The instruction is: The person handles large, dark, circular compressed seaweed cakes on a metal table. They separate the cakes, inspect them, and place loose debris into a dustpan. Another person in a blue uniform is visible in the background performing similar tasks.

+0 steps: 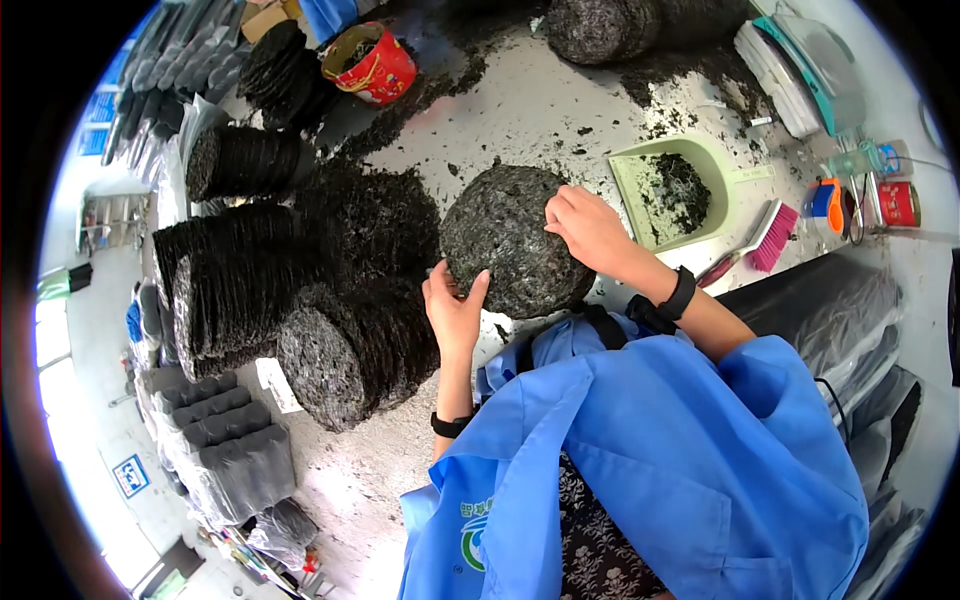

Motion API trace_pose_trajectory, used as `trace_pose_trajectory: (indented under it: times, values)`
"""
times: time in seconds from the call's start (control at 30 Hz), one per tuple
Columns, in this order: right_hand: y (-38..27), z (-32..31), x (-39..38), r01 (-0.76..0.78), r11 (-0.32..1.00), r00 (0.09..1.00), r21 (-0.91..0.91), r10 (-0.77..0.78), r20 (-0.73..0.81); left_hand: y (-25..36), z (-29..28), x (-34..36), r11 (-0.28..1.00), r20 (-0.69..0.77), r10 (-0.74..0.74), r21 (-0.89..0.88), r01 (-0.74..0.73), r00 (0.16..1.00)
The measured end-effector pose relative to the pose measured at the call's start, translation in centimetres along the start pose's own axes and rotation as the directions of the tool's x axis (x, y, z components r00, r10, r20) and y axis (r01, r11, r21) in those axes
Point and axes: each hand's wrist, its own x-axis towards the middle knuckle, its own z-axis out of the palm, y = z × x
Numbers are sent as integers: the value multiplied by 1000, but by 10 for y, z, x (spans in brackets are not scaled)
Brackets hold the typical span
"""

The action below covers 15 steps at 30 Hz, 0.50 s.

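Note:
In front of me a round, dark disc of what looks like dried seaweed (510, 235) lies on the pale worktop. At its left edge is my left hand (455, 308), thumb and fingers apart, with the thumb against the rim. My right hand (595, 232) rests over the disc's upper right part, fingers bent and pressed together; any small bit between them is hidden. Just left of the disc stands a loose dark pile (370, 215), and a row of round seaweed sheets (335, 360) lies on its side near my left wrist.
A pale green dustpan (722, 190) holds dark scraps on the right, with a pink-bristled brush (772, 236) beside it. An orange-and-blue tape dispenser (828, 205) sits farther right. At the back are a red bucket (385, 75) and another seaweed roll (600, 28). Bagged stacks (240, 470) line the left.

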Motion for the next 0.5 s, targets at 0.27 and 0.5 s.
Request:
trace_pose_trajectory:
  times: [0.27,0.5]
  values:
    - [131,-73,-59,-356,837,934,-415,338,-119,10,-6,2,982,32,-179,-58,181,983]
    - [39,-62,-47,210,965,963,-157,-232,-137,32,-13,3,999,-78,-13,-39,10,997]
